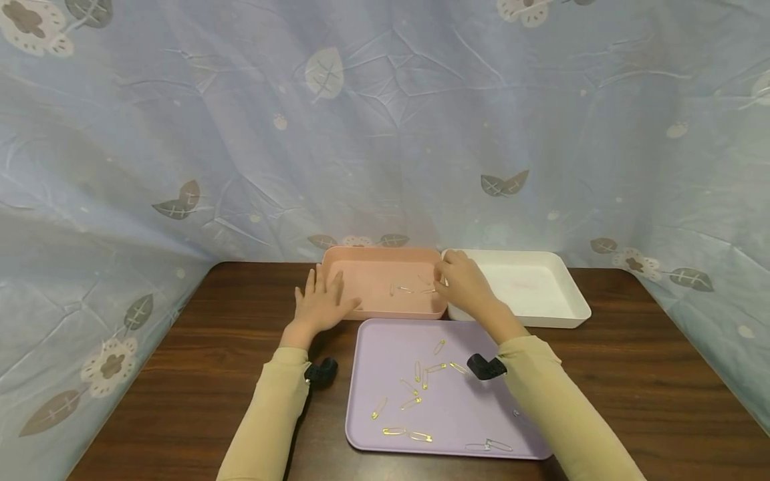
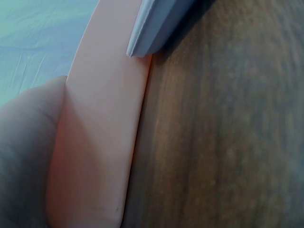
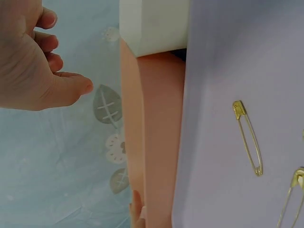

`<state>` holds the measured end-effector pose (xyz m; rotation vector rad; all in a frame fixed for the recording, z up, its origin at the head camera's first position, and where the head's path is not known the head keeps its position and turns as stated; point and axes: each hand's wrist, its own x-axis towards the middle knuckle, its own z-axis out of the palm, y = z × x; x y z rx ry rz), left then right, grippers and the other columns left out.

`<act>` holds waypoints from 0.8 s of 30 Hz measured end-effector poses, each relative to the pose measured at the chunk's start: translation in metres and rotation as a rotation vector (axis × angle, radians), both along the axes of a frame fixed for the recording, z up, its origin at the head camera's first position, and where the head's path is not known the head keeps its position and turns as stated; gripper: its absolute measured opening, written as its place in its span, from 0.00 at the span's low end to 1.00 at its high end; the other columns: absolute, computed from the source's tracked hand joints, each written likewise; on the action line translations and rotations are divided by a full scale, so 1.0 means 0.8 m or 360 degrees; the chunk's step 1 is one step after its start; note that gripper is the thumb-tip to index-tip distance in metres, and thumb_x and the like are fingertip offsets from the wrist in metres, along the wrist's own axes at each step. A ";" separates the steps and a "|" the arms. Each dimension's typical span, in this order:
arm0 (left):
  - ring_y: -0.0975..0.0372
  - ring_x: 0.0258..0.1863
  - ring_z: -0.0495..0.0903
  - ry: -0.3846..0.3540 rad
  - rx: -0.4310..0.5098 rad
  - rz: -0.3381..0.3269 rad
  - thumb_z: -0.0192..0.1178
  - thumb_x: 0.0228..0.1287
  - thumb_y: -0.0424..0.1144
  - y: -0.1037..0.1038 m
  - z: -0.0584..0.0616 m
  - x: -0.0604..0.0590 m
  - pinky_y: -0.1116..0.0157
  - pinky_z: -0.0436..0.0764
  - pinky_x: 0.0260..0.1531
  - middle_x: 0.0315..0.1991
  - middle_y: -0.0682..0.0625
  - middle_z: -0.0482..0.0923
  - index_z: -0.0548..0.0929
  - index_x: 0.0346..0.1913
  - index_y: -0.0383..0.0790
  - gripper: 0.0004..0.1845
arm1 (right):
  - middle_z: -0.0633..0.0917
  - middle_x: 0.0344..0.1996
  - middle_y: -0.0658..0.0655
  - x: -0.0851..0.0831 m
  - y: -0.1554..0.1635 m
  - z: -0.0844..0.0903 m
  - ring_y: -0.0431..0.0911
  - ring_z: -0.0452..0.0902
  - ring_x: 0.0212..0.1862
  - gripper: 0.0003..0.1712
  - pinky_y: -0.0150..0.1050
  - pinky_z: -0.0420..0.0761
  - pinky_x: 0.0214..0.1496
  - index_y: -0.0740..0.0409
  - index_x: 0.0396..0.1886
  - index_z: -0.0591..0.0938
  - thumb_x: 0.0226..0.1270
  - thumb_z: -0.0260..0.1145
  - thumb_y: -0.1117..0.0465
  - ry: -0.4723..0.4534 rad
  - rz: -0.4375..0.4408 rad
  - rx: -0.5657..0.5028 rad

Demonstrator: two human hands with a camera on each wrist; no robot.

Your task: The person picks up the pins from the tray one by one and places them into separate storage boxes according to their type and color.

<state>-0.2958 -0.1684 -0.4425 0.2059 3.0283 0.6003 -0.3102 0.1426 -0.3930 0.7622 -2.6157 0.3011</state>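
My left hand [image 1: 319, 307], fingers spread, rests at the left end of the peach tray [image 1: 379, 311]; its edge is close up in the left wrist view. Over the meeting edges of the peach tray and the white tray [image 1: 571, 297] is my right hand [image 1: 463, 280]. In the right wrist view its fingers are loosely bent, with nothing visible between thumb and fingers. Several safety pins [image 1: 405, 289] lie inside the peach tray, near the right fingertips. Gold safety pins [image 3: 248, 137] are scattered on the lilac tray [image 1: 457, 417] below, with silver safety pins [image 1: 488, 445] near its front edge.
The trays stand on a dark wooden table [image 1: 631, 374]. A pale blue patterned curtain [image 1: 385, 147] hangs right behind them. Each wrist wears a black camera mount [image 1: 321, 371]; the right one overhangs the lilac tray.
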 end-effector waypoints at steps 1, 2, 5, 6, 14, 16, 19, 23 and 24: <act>0.39 0.77 0.31 0.0005 -0.0001 0.0000 0.47 0.66 0.68 0.000 0.000 0.000 0.28 0.39 0.66 0.78 0.33 0.28 0.48 0.78 0.47 0.46 | 0.74 0.29 0.55 0.003 0.002 0.002 0.51 0.69 0.35 0.06 0.44 0.71 0.35 0.56 0.24 0.79 0.55 0.69 0.64 -0.0007 0.0005 -0.0020; 0.39 0.77 0.32 0.0009 -0.0001 -0.0001 0.47 0.66 0.68 0.000 0.000 0.000 0.29 0.39 0.66 0.78 0.33 0.28 0.48 0.78 0.47 0.46 | 0.73 0.28 0.55 0.006 0.004 0.003 0.51 0.68 0.35 0.06 0.44 0.70 0.35 0.56 0.25 0.79 0.55 0.69 0.64 -0.0009 0.0008 -0.0037; 0.38 0.77 0.32 0.0018 0.0002 0.0000 0.47 0.66 0.67 0.000 0.000 0.000 0.29 0.39 0.67 0.77 0.33 0.28 0.49 0.78 0.46 0.46 | 0.73 0.28 0.55 0.014 0.011 0.006 0.52 0.68 0.35 0.06 0.44 0.70 0.36 0.57 0.25 0.80 0.54 0.70 0.64 0.0007 0.0021 -0.0061; 0.39 0.77 0.32 0.0019 0.0004 0.0001 0.47 0.66 0.67 0.000 0.000 0.001 0.29 0.39 0.67 0.77 0.33 0.28 0.49 0.78 0.46 0.46 | 0.73 0.28 0.55 0.017 0.013 0.007 0.52 0.68 0.35 0.06 0.44 0.69 0.36 0.58 0.25 0.81 0.54 0.71 0.64 0.0015 0.0026 -0.0069; 0.39 0.77 0.33 0.0022 -0.0010 0.0004 0.47 0.66 0.67 -0.001 0.000 0.000 0.29 0.40 0.67 0.78 0.33 0.29 0.49 0.78 0.46 0.46 | 0.73 0.26 0.54 0.039 0.034 0.005 0.50 0.66 0.31 0.06 0.40 0.67 0.33 0.58 0.24 0.81 0.53 0.72 0.66 0.0097 0.0061 -0.0092; 0.38 0.77 0.32 0.0017 -0.0011 0.0006 0.47 0.66 0.67 -0.001 -0.001 -0.001 0.29 0.39 0.67 0.77 0.33 0.29 0.49 0.78 0.46 0.46 | 0.73 0.26 0.54 0.045 0.039 0.004 0.49 0.66 0.31 0.07 0.40 0.67 0.34 0.57 0.24 0.81 0.53 0.72 0.66 0.0093 0.0067 -0.0108; 0.38 0.77 0.31 0.0008 -0.0009 0.0006 0.47 0.66 0.67 -0.002 -0.001 -0.001 0.29 0.38 0.66 0.77 0.33 0.27 0.48 0.78 0.47 0.46 | 0.74 0.27 0.54 0.054 0.048 0.001 0.49 0.66 0.32 0.08 0.40 0.67 0.35 0.57 0.24 0.80 0.53 0.73 0.66 0.0081 0.0077 -0.0128; 0.39 0.77 0.30 -0.0014 0.0004 0.0003 0.46 0.66 0.68 -0.001 -0.002 -0.001 0.29 0.37 0.67 0.77 0.34 0.26 0.47 0.78 0.47 0.46 | 0.75 0.27 0.54 0.066 0.061 -0.007 0.48 0.66 0.32 0.09 0.40 0.68 0.36 0.56 0.24 0.80 0.52 0.74 0.67 0.0058 0.0062 -0.0140; 0.39 0.77 0.29 -0.0017 0.0006 0.0003 0.46 0.66 0.68 0.000 -0.002 -0.001 0.29 0.37 0.67 0.78 0.34 0.26 0.47 0.78 0.48 0.46 | 0.75 0.27 0.54 0.068 0.064 -0.009 0.48 0.67 0.32 0.09 0.40 0.68 0.36 0.56 0.23 0.80 0.51 0.74 0.67 0.0051 0.0055 -0.0142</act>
